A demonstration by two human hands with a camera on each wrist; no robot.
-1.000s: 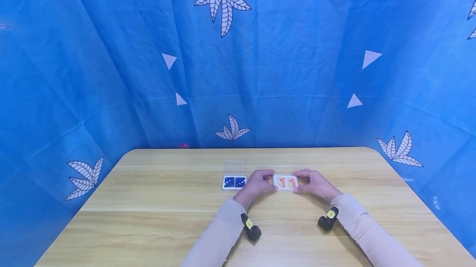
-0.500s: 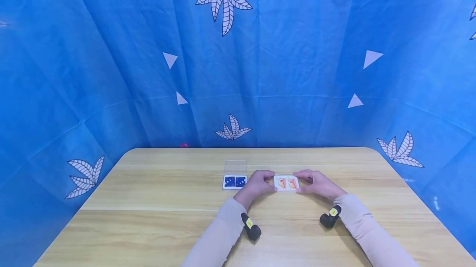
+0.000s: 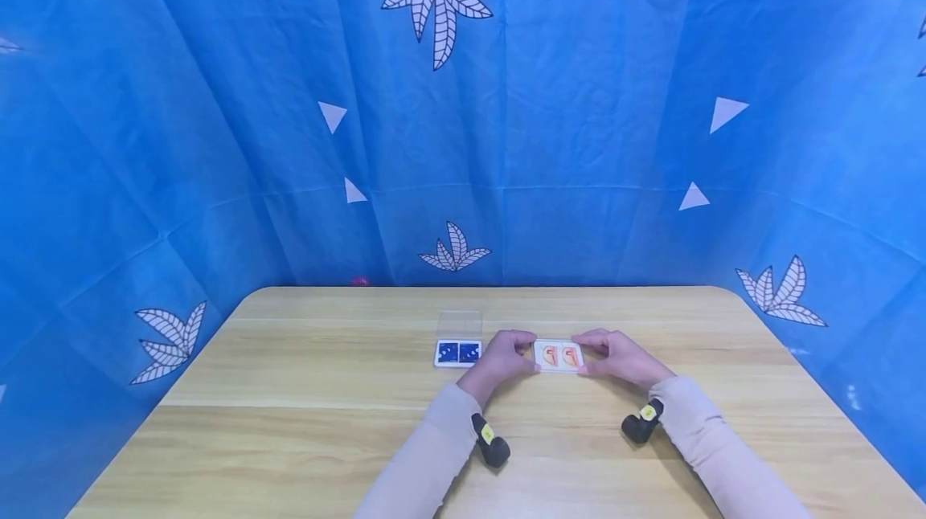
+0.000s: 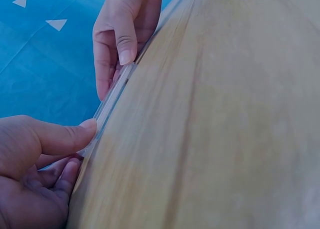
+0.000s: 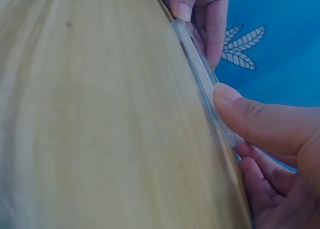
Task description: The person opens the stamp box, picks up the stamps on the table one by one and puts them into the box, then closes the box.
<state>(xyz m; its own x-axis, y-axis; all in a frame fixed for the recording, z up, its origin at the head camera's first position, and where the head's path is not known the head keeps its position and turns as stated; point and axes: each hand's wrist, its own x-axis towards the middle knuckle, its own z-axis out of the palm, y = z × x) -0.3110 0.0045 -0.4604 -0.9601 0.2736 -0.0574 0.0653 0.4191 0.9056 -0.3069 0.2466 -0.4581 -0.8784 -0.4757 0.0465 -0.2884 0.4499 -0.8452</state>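
In the head view, a clear plastic case [image 3: 557,356] showing two orange-and-red pictures on white lies just right of the table's middle. My left hand [image 3: 501,358] pinches its left end between thumb and fingers. At the opposite end, my right hand [image 3: 616,356] grips it the same way. From the right wrist, the case [image 5: 205,81] appears edge-on, a thin transparent box close over the wood, with my right thumb [image 5: 240,109] along its near end. The left wrist view also has it edge-on [image 4: 112,96], between both thumbs.
Left of my left hand sits a similar white-edged case [image 3: 459,353] with two dark blue panels. A clear plastic cover [image 3: 459,321] lies directly behind it. The wooden table [image 3: 325,422] ends at a blue patterned curtain [image 3: 579,141].
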